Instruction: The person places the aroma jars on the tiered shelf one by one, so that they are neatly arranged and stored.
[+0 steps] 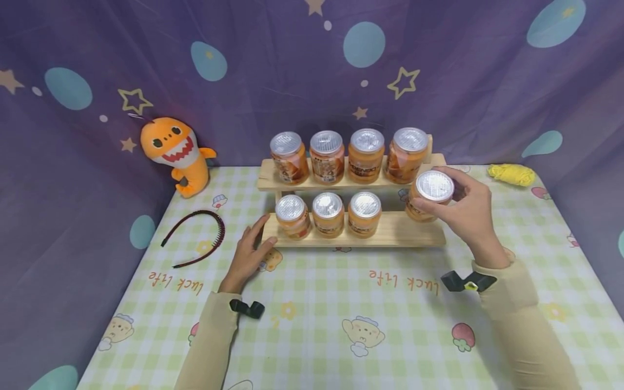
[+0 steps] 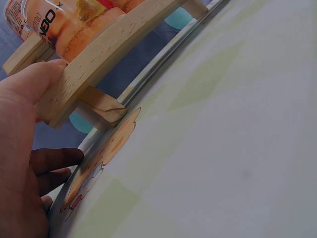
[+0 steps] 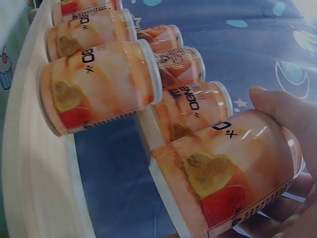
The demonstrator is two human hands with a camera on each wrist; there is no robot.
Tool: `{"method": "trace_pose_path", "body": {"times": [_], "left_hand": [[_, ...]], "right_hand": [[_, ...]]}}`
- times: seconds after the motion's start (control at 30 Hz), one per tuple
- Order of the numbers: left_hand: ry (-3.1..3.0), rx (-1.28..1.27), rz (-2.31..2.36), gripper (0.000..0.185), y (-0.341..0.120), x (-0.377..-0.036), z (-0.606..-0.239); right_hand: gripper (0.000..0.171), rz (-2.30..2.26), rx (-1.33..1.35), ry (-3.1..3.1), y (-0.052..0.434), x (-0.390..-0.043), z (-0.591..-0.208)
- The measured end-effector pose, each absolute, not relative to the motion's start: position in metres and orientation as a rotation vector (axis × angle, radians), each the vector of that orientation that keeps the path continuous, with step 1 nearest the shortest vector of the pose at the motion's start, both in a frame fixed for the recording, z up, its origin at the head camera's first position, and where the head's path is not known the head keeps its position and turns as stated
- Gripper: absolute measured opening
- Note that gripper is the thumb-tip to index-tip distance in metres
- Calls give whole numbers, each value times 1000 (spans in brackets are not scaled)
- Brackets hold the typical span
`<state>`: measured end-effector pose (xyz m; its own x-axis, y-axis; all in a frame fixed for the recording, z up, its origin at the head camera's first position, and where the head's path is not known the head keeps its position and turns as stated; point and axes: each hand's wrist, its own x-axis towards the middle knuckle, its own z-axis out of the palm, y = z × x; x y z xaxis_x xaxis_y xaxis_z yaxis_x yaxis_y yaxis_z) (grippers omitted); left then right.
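My right hand (image 1: 470,208) grips an orange-labelled can (image 1: 423,208) with a silver lid, thumb on the near side. This can is tilted over the right end of a two-tier wooden rack's lower shelf (image 1: 409,233); its label shows in the right wrist view, held by my fingers (image 3: 275,106). My left hand (image 1: 246,257) holds the left end of the same shelf. In the left wrist view, the thumb (image 2: 37,79) lies against the board end (image 2: 59,99), other fingers low near the tablecloth. Three matching cans (image 1: 328,215) stand on the left and middle of the lower shelf.
Several more cans (image 1: 365,156) line the upper shelf (image 1: 265,176). An orange plush shark (image 1: 175,154) leans at the back left, with a dark toothed headband (image 1: 219,238) in front. Yellow yarn (image 1: 512,174) lies at the back right. A patterned curtain (image 1: 292,81) hangs behind the table.
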<state>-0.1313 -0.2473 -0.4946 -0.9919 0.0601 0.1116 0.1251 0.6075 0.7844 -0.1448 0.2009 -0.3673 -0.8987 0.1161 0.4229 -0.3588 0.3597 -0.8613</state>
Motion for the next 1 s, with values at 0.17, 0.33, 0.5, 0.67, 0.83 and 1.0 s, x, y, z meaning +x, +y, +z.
{"method": "trace_pose_path", "body": {"times": [0.17, 0.33, 0.5, 0.67, 0.83, 1.0], "left_hand": [[-2748, -160, -1348, 65, -247, -131, -494], [-2740, -166, -1346, 65, -248, -131, -495], [-2742, -175, -1348, 66, -247, -132, -495], [-2740, -172, -1356, 66, -247, -132, -496], [-2744, -161, -1361, 65, -248, -132, -496], [-2750, -148, -1362, 66, -248, -132, -496]], "right_hand": [[62, 1586, 204, -2225, 196, -147, -374], [62, 1609, 167, -2252, 192, -150, -381], [63, 1621, 165, -2275, 190, -152, -390], [64, 1620, 179, -2294, 188, -154, -399], [64, 1612, 180, -2326, 185, -152, -403], [64, 1640, 197, -2331, 183, -151, -408]]}}
